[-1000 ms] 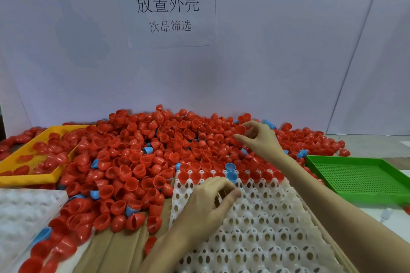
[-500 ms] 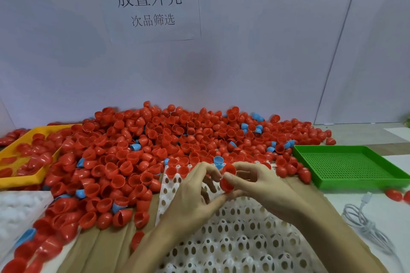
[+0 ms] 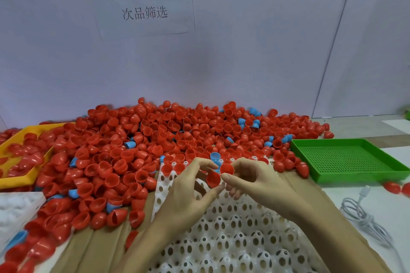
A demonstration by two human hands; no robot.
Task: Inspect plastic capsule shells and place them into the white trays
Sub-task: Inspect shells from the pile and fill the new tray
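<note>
From the head camera, the left hand (image 3: 188,193) pinches a small red plastic half-shell (image 3: 213,178) between thumb and fingers, and the right hand (image 3: 255,180) grips a second red half-shell (image 3: 226,168) just above and right of it; the two shells seem to touch, though their edges blur together. Directly beneath both grips lies the white perforated plastic tray (image 3: 233,228), its far row already seated with red shells and one pale blue cup (image 3: 214,157). Beyond the grip a heaped pile of loose red shells (image 3: 155,139) reaches the pale wall. Far left of the grip, a yellow plastic tray (image 3: 13,180) holds more red shells; far right sits a green mesh-bottomed tray (image 3: 346,161). Brown cardboard (image 3: 99,248) underlies the white tray, and a coiled white cable (image 3: 363,221) lies right of the right forearm.
</note>
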